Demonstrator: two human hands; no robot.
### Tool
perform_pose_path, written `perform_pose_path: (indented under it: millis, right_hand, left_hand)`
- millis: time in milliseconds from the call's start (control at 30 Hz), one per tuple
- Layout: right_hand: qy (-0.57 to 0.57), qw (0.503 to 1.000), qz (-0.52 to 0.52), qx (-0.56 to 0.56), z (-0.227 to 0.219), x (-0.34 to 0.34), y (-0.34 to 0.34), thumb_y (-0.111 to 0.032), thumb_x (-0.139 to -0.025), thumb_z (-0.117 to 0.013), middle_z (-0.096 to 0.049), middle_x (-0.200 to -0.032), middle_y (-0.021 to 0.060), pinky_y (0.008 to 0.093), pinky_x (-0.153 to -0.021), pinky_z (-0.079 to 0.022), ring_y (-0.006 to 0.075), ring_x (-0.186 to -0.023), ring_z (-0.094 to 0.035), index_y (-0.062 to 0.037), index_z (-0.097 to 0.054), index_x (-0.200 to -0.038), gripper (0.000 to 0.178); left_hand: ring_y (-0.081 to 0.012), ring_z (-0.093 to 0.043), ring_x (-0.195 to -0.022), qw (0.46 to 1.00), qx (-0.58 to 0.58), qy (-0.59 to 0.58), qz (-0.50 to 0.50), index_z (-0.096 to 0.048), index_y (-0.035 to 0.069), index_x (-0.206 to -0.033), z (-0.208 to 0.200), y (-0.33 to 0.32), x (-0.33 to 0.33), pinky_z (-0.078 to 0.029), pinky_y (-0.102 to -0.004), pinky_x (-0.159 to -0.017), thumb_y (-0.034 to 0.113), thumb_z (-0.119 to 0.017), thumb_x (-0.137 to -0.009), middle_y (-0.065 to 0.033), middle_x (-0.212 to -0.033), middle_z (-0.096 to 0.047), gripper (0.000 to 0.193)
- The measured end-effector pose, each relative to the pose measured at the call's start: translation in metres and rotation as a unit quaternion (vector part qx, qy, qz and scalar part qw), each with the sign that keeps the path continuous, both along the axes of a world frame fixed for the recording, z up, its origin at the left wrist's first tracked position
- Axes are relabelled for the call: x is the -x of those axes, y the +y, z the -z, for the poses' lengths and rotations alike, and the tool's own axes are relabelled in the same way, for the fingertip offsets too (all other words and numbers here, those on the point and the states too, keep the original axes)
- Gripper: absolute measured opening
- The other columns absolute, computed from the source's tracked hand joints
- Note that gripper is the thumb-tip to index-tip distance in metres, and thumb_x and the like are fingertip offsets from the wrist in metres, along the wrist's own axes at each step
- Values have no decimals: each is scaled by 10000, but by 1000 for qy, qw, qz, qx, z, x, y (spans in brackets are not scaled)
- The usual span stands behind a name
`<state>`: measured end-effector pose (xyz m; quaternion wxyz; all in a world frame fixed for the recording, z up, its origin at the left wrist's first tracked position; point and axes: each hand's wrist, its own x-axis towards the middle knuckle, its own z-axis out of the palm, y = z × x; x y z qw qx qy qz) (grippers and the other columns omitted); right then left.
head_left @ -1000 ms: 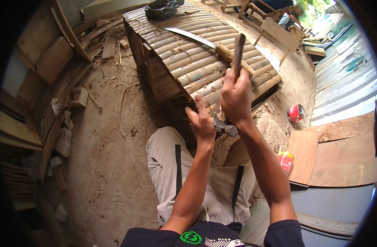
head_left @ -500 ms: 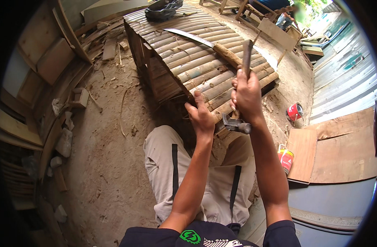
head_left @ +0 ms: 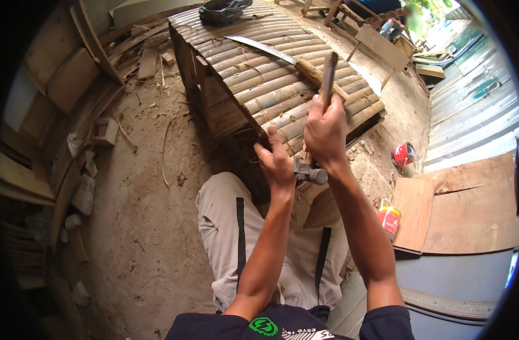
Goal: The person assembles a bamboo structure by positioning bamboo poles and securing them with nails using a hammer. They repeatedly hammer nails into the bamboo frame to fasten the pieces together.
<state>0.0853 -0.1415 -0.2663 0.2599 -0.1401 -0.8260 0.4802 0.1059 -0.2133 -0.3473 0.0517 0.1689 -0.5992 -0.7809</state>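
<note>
A claw hammer (head_left: pixel 311 171) is in my right hand (head_left: pixel 326 131), with its handle pointing up and away and its metal head low, near my left wrist. My left hand (head_left: pixel 276 161) grips the near corner of a bench topped with bamboo slats (head_left: pixel 271 101). Its thumb lies up along the slat ends, while the other fingers are partly hidden beneath the edge. Across the slats rests a long knife (head_left: pixel 265 49) with a curved blade and thick wooden handle, whose end lies behind the hammer handle.
A dark bag-like bundle (head_left: pixel 224 11) sits on the bench's far end. Two red cans (head_left: pixel 403 154) and plywood sheets (head_left: pixel 469 207) are at the right by a corrugated metal wall (head_left: pixel 469 107). Wood scraps (head_left: pixel 148 62) litter the dirt floor at left. Another person (head_left: pixel 378 7) sits far off.
My right hand has moved left and slightly down with the hammer, bringing its head closer to my left wrist. My left hand keeps its hold on the bench corner.
</note>
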Motion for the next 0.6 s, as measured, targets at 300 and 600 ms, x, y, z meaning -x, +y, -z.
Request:
perform_pose_path:
  millis: [300, 600]
  right_hand:
    - [139, 962, -74, 224, -8, -47, -1, -273, -1070, -442, -521, -824, 62, 256, -491, -435, 72, -527, -481, -19, -444, -1225, 298]
    - [19, 984, -164, 62, -50, -29, 30, -331, -1015, -613, -455, -596, -67, 245, -459, -315, 14, -505, -384, -48, -595, -821, 344]
  left_hand:
    - [-387, -614, -976, 1000, 14, 9, 14, -496, -110, -1107, 2, -1, 0, -461, -436, -880, 608, -423, -1009, -315, -1033, -627, 728]
    - [-319, -459, -1307, 974, -52, 153, 157, -295, -66, -1422, 22, -17, -15, -330, -389, -1111, 563, -599, -932, -248, -1398, -471, 853]
